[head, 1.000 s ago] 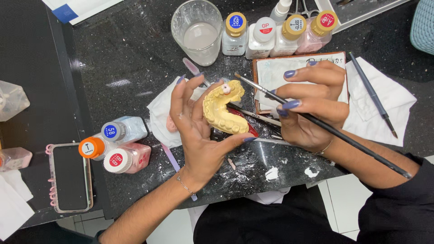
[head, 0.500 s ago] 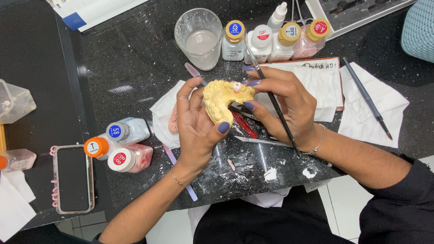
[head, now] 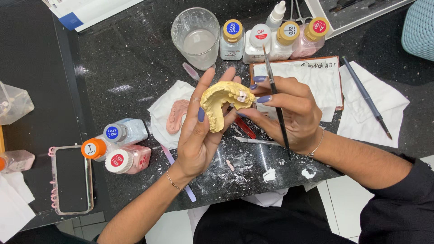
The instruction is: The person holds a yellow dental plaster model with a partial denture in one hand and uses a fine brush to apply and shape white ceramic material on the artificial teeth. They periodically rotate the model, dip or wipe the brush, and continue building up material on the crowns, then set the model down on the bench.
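Note:
My left hand (head: 199, 135) grips a yellow horseshoe-shaped dental cast (head: 220, 104) above the dark speckled counter, thumb on its left arm. A small white-pink tooth piece (head: 242, 96) sits on the cast's right end. My right hand (head: 285, 113) touches that end with its fingertips and holds a thin dark brush (head: 276, 104) that runs upright through the fingers, tip pointing up towards the bottles.
A glass of cloudy water (head: 196, 38) and several small bottles (head: 269, 40) stand behind. A pink cast (head: 175, 116) lies on tissue at left, three capped bottles (head: 115, 144) and a phone (head: 71, 178) farther left. A tile (head: 316, 77), second brush (head: 366, 97) and red tool (head: 246, 129) lie nearby.
The brush has swung from lying diagonally across the right hand to standing upright. The right hand's fingertips moved onto the cast's right end; the left hand keeps holding the cast.

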